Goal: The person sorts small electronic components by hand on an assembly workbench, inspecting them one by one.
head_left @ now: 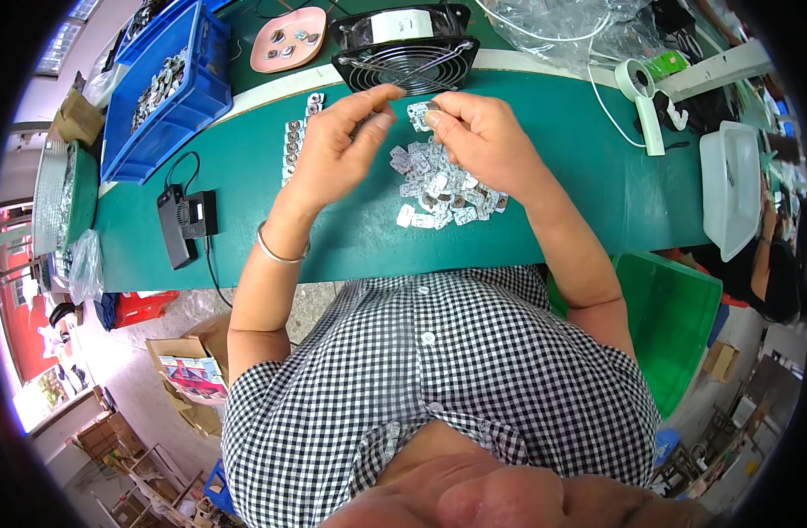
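Observation:
Above the green table, my right hand [487, 141] pinches a small whitish flat part [417, 116] between thumb and fingers. A dark metallic bit shows at the thumb tip. My left hand [343, 145] is raised just left of it, index finger stretched toward the part and thumb apart, with nothing visible between them. Below my right hand lies a loose pile of similar small flat parts [438, 180], whitish with some darker metal ones. Beside my left hand, several small parts with round metal centres stand in a column [292, 145], partly hidden by that hand.
A black fan [401, 66] stands at the back, beside a pink tray [289, 40] with a few parts. Blue bin [205, 97] and black power adapter [176, 227] are left. White handheld device [645, 106], cable and pale tub [729, 189] are right; a green crate [676, 326] sits below.

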The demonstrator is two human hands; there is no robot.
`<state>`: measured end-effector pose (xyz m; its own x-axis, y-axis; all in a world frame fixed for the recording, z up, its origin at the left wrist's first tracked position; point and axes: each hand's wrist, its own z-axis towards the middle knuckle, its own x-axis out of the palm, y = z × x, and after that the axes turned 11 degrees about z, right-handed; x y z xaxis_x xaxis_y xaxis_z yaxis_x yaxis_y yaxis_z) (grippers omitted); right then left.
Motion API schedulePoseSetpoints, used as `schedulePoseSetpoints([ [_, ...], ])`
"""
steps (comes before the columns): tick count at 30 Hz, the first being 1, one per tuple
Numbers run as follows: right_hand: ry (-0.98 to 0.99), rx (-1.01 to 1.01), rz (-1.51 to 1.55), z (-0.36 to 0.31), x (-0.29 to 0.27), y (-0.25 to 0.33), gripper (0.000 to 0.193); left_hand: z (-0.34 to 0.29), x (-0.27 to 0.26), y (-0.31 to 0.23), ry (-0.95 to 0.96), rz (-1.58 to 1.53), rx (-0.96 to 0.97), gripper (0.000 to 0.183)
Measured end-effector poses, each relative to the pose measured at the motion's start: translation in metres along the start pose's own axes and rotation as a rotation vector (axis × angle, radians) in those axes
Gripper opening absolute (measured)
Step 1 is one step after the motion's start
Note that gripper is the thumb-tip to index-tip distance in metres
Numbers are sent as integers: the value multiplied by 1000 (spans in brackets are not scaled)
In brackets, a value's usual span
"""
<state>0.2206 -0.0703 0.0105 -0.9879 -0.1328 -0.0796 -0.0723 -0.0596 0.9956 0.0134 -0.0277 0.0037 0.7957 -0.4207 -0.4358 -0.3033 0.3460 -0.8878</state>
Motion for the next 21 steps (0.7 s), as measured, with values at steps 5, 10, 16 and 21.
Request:
schedulePoseSetpoints([
  [5, -10, -93, -121, 5, 3, 7, 26, 1, 4, -4, -214, 569, 373, 34],
  [10, -20, -67, -116, 13, 7, 7, 27, 5, 3, 1, -322, 706, 484, 29],
  [16, -25, -65, -157, 28, 12, 3, 25, 15, -4, 10, -377, 784, 545, 26],
  [21, -45, -48, -181, 36, 15, 9, 25, 17, -7, 11, -405, 693, 446, 29],
])
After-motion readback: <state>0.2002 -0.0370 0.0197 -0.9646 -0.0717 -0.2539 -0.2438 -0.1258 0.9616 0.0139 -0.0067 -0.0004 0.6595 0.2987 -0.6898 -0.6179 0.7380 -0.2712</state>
